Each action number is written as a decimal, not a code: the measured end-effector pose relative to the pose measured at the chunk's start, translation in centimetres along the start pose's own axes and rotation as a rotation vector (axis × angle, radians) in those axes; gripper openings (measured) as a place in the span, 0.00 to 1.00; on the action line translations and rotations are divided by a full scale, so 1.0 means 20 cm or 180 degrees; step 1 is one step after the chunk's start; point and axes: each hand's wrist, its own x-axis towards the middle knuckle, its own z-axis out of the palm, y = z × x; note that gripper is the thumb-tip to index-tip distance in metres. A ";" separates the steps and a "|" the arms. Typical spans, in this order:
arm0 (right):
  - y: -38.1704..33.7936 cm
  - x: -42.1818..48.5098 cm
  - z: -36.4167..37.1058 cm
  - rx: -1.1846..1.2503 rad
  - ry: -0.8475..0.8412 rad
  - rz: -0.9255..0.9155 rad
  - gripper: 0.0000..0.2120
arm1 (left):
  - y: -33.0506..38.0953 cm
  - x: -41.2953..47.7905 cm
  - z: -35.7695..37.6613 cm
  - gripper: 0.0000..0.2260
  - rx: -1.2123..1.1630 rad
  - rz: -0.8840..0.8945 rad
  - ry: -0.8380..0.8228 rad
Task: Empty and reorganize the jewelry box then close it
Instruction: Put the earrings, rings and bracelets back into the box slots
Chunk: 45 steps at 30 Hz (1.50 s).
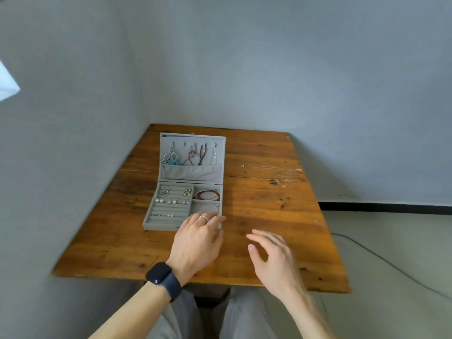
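Left hand (198,238) stretched straight-fingered into jewelry box (159,227), near-right compartment; right hand (274,255) loosely spread, empty. Emptying likely barely started; next calls for fine pinch on small pieces.

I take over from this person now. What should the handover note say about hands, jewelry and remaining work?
Left hand: fingers straight, over the front right compartment of the jewelry box; nothing visibly held.
Right hand: open, above the table, apart from the box.
Box: open; hanging pieces on the lid hooks, earrings in the ring rows, red bracelet in the back right compartment.
Done: thin silver chains lie on the table, right of the box.
Left: take out the rest, reorganize, close the lid.
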 end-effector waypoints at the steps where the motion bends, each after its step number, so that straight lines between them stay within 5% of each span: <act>1: -0.03 -0.04 0.03 0.0032 -0.0026 0.0015 0.13 | -0.04 -0.07 -0.02 0.16 -0.0020 -0.0052 0.0017; 13: -0.20 -0.22 0.27 0.0008 0.0027 -0.0147 0.09 | -0.20 -0.63 0.17 0.22 -0.0158 -0.0044 0.0344; 34: -0.31 -0.05 0.42 -0.0409 -0.0003 -0.0546 0.06 | -0.27 -0.72 0.31 0.29 0.0156 0.0148 0.0337; 45: -0.07 -0.13 0.28 0.0775 0.0297 0.0031 0.07 | -0.26 -0.70 0.29 0.27 -0.0032 0.0118 0.0513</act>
